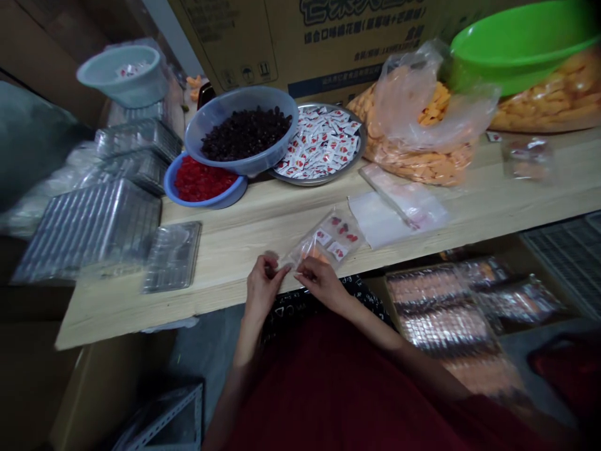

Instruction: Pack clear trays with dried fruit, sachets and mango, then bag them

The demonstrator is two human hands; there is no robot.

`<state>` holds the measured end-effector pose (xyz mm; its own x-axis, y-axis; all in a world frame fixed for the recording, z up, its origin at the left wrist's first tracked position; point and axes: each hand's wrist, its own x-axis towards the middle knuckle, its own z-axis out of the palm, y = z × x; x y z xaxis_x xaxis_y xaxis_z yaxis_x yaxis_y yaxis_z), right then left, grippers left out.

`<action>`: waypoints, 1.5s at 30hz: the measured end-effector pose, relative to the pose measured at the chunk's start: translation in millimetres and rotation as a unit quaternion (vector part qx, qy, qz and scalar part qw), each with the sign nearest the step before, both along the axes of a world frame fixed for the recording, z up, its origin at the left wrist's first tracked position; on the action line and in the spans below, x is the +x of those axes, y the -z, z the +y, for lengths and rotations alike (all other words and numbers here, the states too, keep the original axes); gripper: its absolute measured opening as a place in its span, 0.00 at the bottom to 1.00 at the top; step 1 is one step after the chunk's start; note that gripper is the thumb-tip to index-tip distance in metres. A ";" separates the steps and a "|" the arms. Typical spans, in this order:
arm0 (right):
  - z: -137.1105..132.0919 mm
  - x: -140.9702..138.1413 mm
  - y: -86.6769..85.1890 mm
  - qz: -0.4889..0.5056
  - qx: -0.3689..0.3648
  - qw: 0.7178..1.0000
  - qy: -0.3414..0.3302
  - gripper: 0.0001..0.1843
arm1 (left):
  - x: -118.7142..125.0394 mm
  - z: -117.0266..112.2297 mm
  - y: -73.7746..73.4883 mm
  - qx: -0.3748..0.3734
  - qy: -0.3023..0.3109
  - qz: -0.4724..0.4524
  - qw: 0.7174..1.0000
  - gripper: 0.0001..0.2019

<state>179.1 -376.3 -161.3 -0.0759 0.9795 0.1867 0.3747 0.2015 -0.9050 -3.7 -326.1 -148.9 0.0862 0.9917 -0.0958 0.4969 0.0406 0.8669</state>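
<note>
A pale wooden worktop (117, 307) runs across the head view, backed by a printed cardboard carton (300, 44). At its near edge, the person's hands work on a small transparent plastic bag (335, 235), which lies on the wood with its corner toward them. The right hand (322, 282) is closed on the bag's lower edge, fingers pinched, while the left hand (263, 285) curls just beside the corner; its fingertips are blurred, so I cannot tell whether they have hold of the plastic. Red-and-white sachets (337, 250) and orange pieces (312, 250) show through the bag, the pieces partly hidden behind the right hand's fingers (300, 266). Just beyond lies a stack of flat plastic bags (394, 210). Farther back, a translucent bowl (248, 169) of dark dried fruit (246, 133) overlaps a blue bowl (201, 203) of red fruit (204, 178), and a metal tray (350, 166) holds more sachets (319, 144). A bulging bag of orange pieces (422, 163) sits to the right, below a green basin (516, 56) cut off by the frame. Stacked plastic trays (89, 232) blur at the left, and sealed packs (441, 307) sit below the worktop, partly hidden by the person's red sleeve (338, 388).
</note>
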 end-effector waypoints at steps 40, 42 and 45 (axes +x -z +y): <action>-327.4 309.8 -17.0 -0.040 -0.049 0.769 0.636 0.14 | 172.0 -42.2 -83.9 0.288 0.463 0.090 0.833 0.16; -357.7 352.3 13.1 -0.016 -0.153 0.722 0.674 0.16 | 174.4 -43.4 -84.5 0.285 0.445 0.104 0.843 0.16; -385.9 380.7 47.4 0.015 -0.210 0.681 0.701 0.27 | 177.7 -44.6 -84.8 0.281 0.420 0.108 0.856 0.17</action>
<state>559.8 -762.2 -208.8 0.9870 0.0532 -0.1514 -0.0870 -0.6151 -0.7836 174.1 -370.7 -64.1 0.8324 0.4830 0.2718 0.2975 -0.8032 0.5162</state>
